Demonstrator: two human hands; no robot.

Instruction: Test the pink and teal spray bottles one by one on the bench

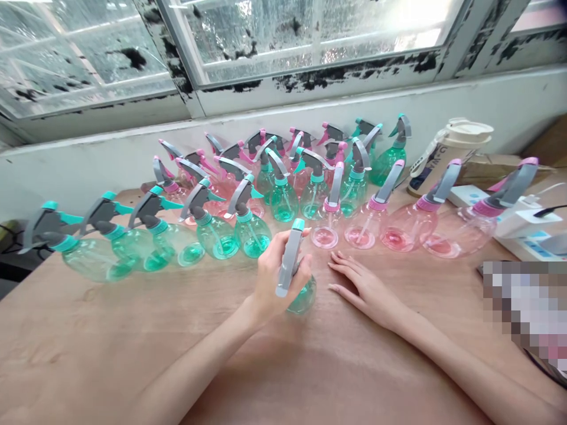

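Observation:
My left hand [277,271] is wrapped round the neck of a green spray bottle [303,298] with a grey and teal trigger head. The bottle stands at the middle of the table, its lower part showing beneath my fingers. Palm down on the wood, my right hand [367,289] lies with fingers stretched and slightly apart, holding nothing. Just beyond its fingertips is a pink spray bottle [325,233]. Another green spray bottle [252,236] stands just behind my left hand.
Several green bottles [155,248] line the left side and several pink ones [410,227] the right, with more rows behind. A lidded cream cup [452,147], white power strips [527,236] and a pixelated object [531,313] are at the right. Windows [310,35] rise behind the table [110,342].

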